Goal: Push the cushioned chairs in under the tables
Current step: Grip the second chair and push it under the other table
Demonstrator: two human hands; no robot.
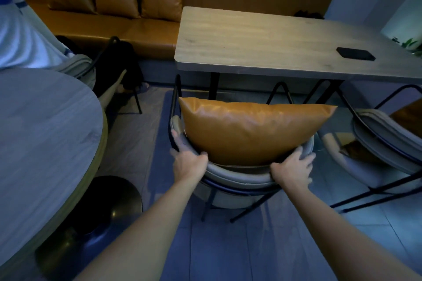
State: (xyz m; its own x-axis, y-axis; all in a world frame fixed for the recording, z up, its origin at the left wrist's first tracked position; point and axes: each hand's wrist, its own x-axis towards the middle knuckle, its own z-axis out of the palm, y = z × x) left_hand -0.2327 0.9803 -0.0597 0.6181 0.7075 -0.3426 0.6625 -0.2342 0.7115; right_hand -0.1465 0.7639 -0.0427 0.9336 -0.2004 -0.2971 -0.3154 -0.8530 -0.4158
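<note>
A grey padded chair [237, 174] with black metal legs stands in front of me, facing the rectangular wooden table [262, 36]. An orange leather cushion [249, 130] leans upright on its seat against the curved backrest. My left hand [188, 159] grips the left side of the backrest's top rim. On the right side of the same rim, my right hand [293, 166] holds on. The chair's front and seat are mostly hidden behind the cushion, close to the table's near edge.
A second grey chair [386, 143] stands at the right. A round table [43, 125] with a dark pedestal base [109, 210] is at my left, where a person in a pale shirt [25, 36] sits. An orange bench [127, 27] with cushions runs behind. A black phone [355, 53] lies on the table.
</note>
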